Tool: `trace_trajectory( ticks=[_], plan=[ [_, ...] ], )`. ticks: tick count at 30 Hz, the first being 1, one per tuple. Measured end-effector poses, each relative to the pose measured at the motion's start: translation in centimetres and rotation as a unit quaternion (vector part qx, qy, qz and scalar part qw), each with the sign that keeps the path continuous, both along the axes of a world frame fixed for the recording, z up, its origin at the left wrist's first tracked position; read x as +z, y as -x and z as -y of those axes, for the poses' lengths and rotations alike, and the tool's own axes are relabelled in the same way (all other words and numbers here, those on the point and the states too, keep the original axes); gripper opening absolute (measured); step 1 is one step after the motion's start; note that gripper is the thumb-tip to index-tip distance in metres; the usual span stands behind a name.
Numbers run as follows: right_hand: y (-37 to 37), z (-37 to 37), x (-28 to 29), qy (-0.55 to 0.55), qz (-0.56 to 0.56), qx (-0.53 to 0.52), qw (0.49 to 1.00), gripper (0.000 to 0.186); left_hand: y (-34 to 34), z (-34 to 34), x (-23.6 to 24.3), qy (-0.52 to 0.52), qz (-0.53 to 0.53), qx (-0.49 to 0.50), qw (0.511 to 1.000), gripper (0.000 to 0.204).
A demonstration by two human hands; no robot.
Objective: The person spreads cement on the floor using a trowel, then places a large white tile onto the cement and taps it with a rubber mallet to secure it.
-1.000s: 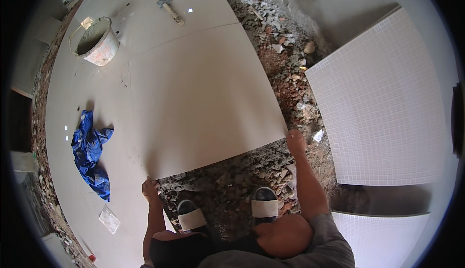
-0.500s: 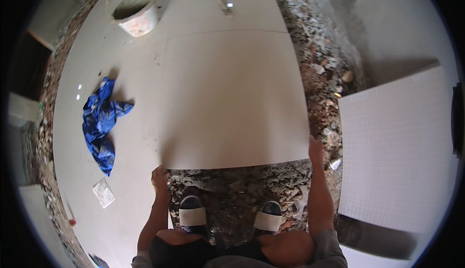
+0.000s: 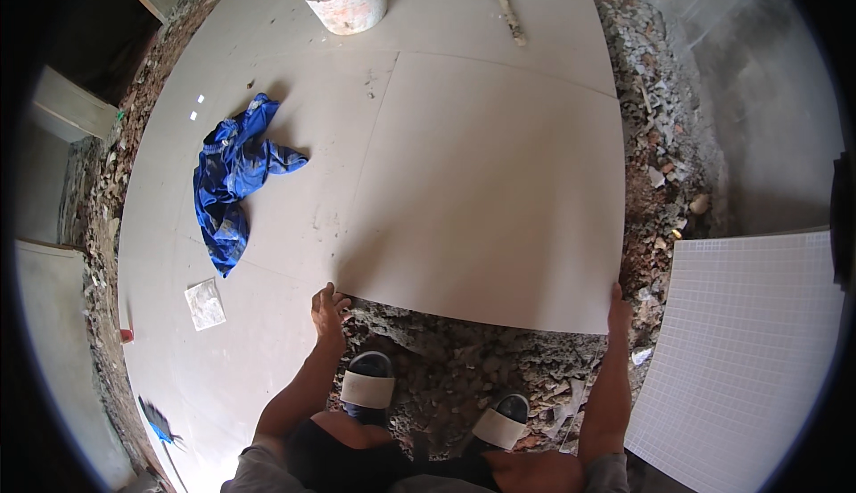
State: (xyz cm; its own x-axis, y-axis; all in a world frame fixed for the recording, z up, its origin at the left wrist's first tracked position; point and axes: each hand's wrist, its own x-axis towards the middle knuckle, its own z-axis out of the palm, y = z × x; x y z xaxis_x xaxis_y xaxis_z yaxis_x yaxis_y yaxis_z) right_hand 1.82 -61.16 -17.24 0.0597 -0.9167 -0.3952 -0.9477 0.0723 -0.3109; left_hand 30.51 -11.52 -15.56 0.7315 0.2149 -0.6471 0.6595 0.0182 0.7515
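A large plain beige floor tile lies in front of me, its near edge over rough rubble. My left hand is at the near left corner, thumb upward and fingers curled at the tile's edge. At the near right corner, my right hand grips the side edge; its fingertips point away from me and its thumb is hidden. A crumpled blue cloth garment with dirty patches lies on the tiled floor to the left. Nearer to my left arm is a small white packet.
A mortar-stained bucket and a hammer stand and lie at the far end. Rubble borders the right side. A gridded white panel stands at right. My sandalled feet rest on broken ground.
The view has turned, so the tile, bucket, hammer and garment appear farther right. Both hands stay at the tile's near corners; the left hand's fingers look more spread.
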Motion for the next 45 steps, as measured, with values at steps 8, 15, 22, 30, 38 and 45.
trace_trajectory(
  ticks=[8, 15, 22, 30, 38, 45],
  plan=[
    [0.4, 0.4, 0.5, -0.029, 0.084, -0.013, 0.996, 0.075, -3.2, -1.5, -0.3, -0.152, 0.021, -0.202, 0.967, 0.048],
    [1.1, 1.1, 1.6, -0.04, 0.129, -0.011, 0.991, 0.068, -12.2, 4.4, -0.7, -0.096, 0.062, -0.346, 0.931, 0.046],
    [-0.8, -0.3, 4.3, 0.034, 0.022, 0.023, 0.999, 0.078, -16.6, 10.2, 0.6, -0.213, 0.091, -0.359, 0.904, 0.05],
    [-1.3, -3.7, 10.2, 0.081, -0.014, -0.115, 0.99, 0.091, -14.3, 9.3, 7.2, -0.224, 0.1, -0.272, 0.93, 0.054],
    [3.0, -9.5, 31.2, -0.033, -0.057, -0.146, 0.987, 0.079, -9.7, -1.8, 29.4, -0.253, 0.049, -0.258, 0.931, 0.055],
    [-1.9, -7.9, 48.4, -0.034, -0.034, -0.096, 0.994, 0.076, -11.4, -1.7, 49.1, -0.257, 0.061, -0.22, 0.939, 0.049]
  ],
)
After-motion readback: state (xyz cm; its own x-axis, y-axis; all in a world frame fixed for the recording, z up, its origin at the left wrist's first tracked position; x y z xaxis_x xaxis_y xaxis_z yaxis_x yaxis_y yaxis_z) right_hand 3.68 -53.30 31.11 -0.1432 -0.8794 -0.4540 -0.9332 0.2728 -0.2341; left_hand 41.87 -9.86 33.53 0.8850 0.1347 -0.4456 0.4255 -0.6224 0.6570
